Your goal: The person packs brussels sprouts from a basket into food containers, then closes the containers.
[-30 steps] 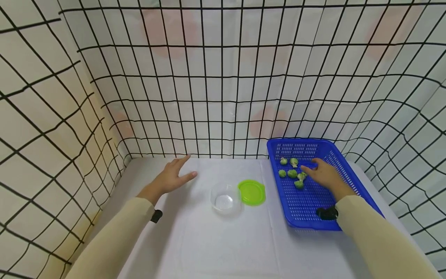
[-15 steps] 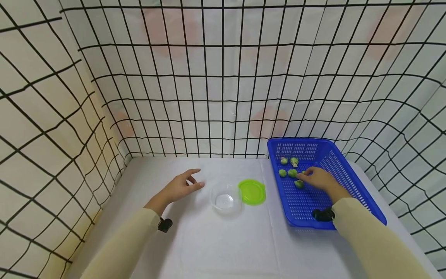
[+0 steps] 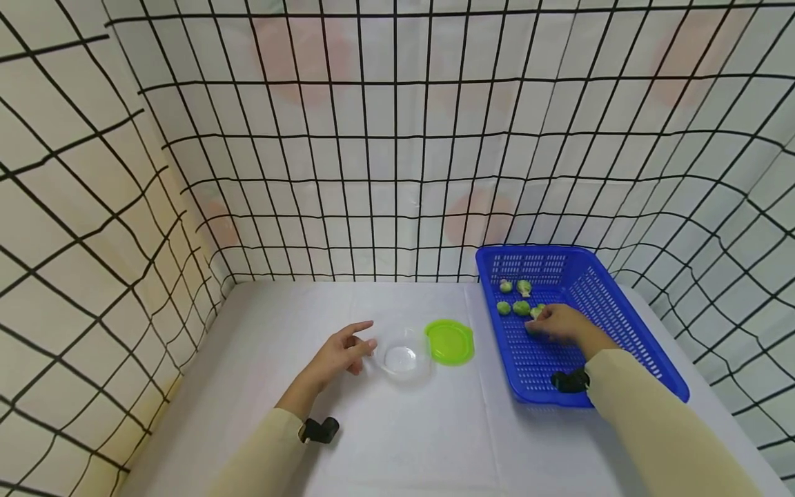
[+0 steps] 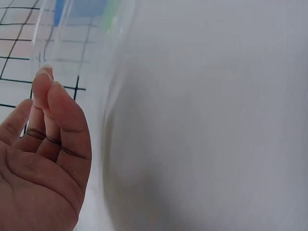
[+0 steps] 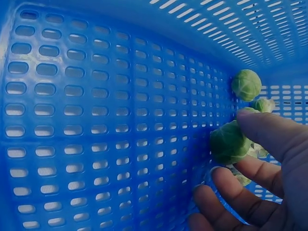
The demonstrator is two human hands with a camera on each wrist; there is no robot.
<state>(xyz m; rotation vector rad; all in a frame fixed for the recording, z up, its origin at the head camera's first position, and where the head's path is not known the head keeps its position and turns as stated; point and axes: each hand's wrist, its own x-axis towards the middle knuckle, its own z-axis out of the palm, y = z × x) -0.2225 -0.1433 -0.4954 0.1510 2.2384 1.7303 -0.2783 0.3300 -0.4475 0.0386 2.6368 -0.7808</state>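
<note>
Left hand (image 3: 337, 355) is drawing nearer the bowl (image 3: 400, 359) just beyond it, fingers apart; right hand (image 3: 564, 324) is dipping into the basket (image 3: 534, 396), thumb and fingers pinching a sprout (image 5: 228, 143). Picking seems underway; lifting would be needing a steady grip.

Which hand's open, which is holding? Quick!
Left hand: open, beside the clear container; contact unclear.
Right hand: curled round a Brussels sprout in the blue basket.
</note>
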